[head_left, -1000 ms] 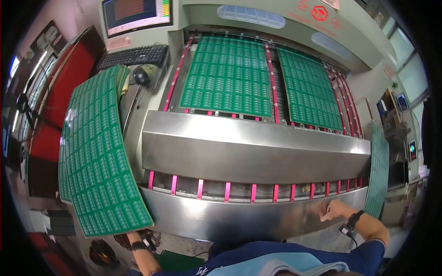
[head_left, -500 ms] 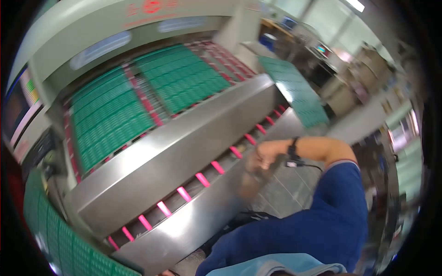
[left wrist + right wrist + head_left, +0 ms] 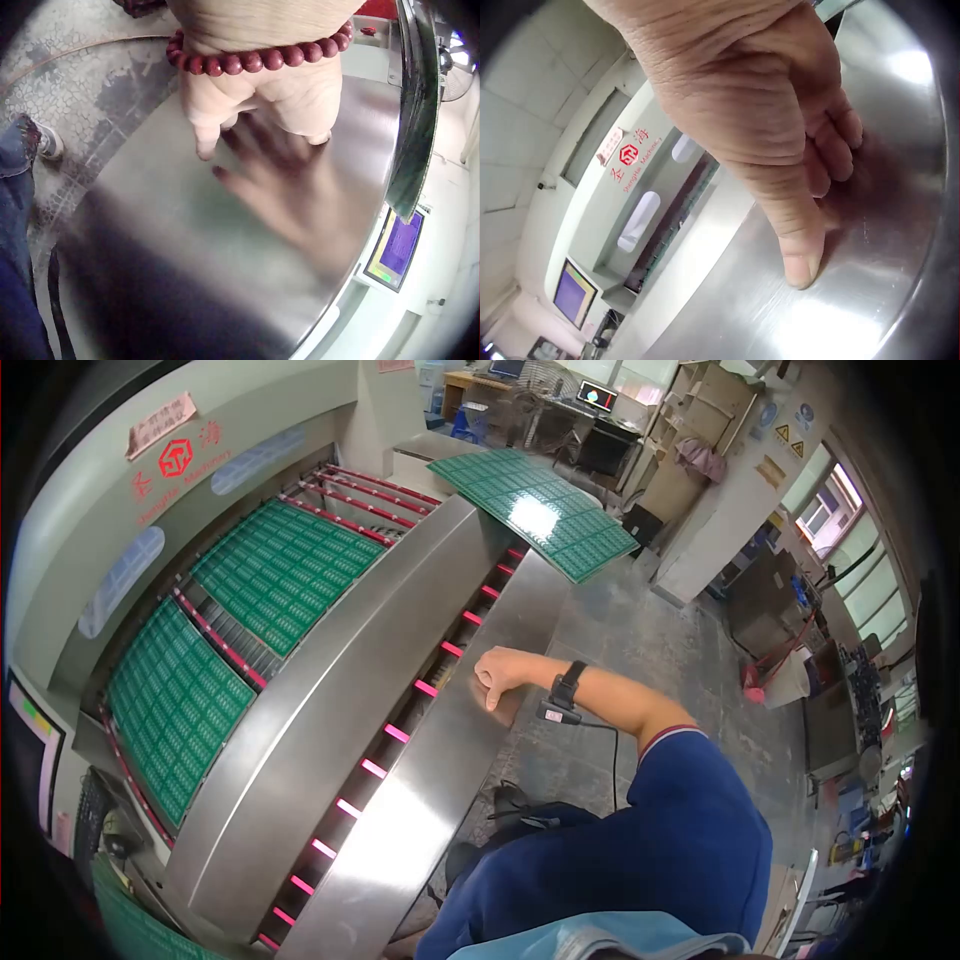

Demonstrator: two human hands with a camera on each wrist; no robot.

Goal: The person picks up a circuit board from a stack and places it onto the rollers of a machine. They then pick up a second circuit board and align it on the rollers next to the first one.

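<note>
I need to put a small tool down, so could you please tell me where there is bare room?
In the head view, the front steel panel is bare beside the pink strips, below the right hand. The broad steel cover is bare between those strips and two green boards, which crowd the bed; another board crowds the panel's far end.

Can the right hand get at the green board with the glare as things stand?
Probably yes: the right hand looks empty, and nothing visible blocks the way along the metal ledge to the green board, though the arm would likely have to extend.
</note>
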